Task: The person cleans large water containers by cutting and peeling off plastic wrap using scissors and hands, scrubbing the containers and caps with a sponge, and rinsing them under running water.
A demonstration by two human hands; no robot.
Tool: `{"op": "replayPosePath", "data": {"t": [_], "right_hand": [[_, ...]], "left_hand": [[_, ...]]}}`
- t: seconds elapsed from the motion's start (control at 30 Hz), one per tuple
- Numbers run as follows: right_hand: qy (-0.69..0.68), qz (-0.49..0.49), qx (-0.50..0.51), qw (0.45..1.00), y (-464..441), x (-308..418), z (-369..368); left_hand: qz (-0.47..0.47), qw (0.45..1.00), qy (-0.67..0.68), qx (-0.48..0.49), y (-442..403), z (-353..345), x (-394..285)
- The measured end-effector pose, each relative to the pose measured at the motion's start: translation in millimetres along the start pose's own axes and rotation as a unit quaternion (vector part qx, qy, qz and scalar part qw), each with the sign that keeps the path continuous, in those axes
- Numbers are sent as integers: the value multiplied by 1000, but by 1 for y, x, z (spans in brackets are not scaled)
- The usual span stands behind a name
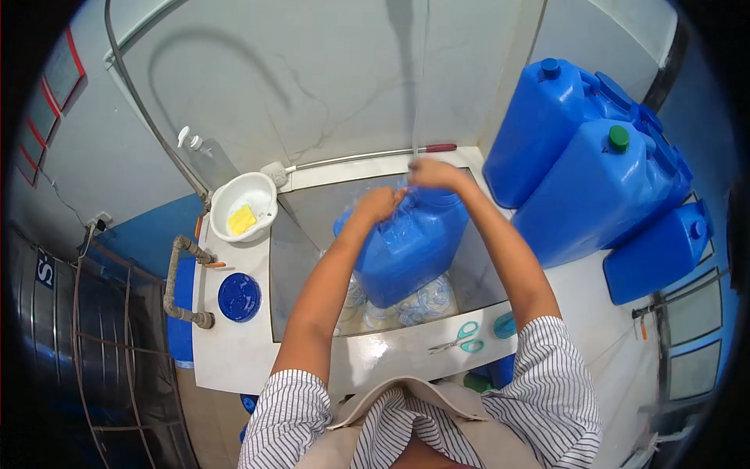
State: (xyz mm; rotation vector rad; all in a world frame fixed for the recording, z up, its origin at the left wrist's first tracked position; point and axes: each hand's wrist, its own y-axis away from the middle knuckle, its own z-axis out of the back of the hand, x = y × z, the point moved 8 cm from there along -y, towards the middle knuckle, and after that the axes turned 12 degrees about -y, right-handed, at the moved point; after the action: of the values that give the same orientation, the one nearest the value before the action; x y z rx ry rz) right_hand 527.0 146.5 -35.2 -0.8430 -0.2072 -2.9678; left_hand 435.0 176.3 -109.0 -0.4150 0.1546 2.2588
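Observation:
A blue jerrycan (410, 266) stands tilted in the sink (301, 234), on several pale round bundles (431, 301). Shiny, wrinkled clear plastic film (400, 227) lies over its top. My left hand (380, 205) is closed at the top of the jerrycan, with the film bunched about its fingers. Just above the wide round neck (439, 198) is my right hand (433, 173), its fingers curled but smeared by motion. Whether it holds anything is unclear. A thin pale vertical line runs down the wall behind it.
Several blue jerrycans (574, 187) stand at the right. On the left ledge are a white basin (266, 205) with a yellow sponge (242, 220), a pump bottle (212, 162) and a blue lid (239, 297). A long-handled brush (367, 158) lies behind; scissors (465, 340) lie in front.

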Motion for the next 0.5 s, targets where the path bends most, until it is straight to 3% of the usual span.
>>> {"op": "replayPosePath", "data": {"t": [0.03, 0.1, 0.13, 0.2, 0.27, 0.33, 0.4, 0.47, 0.5], "right_hand": [[19, -8, -14, 1000, 12, -4, -25], [27, 162, -229, 959, 31, 2, -51], [29, 170, -228, 958, 40, 8, -57], [159, 160, -277, 934, 56, 22, -52], [153, 175, -295, 927, 66, 12, -50], [141, 184, -312, 921, 67, 19, -49], [115, 165, -278, 939, 65, 32, -55], [132, 184, -308, 924, 49, 65, -52], [148, 198, -341, 907, 41, 82, -44]], "left_hand": [[19, 1000, -8, 22, 6, -8, 4], [58, 998, 20, -16, 21, -19, -1], [90, 994, 46, -51, 33, -21, 1], [37, 993, 95, -59, 59, -16, -11], [-13, 987, 149, -55, 94, -20, 4], [90, 953, 247, -150, 143, -6, 45], [251, 869, 403, -140, 177, -62, 135], [394, 760, 509, -86, 224, -78, 161], [397, 760, 508, -84, 240, -87, 183]]}}
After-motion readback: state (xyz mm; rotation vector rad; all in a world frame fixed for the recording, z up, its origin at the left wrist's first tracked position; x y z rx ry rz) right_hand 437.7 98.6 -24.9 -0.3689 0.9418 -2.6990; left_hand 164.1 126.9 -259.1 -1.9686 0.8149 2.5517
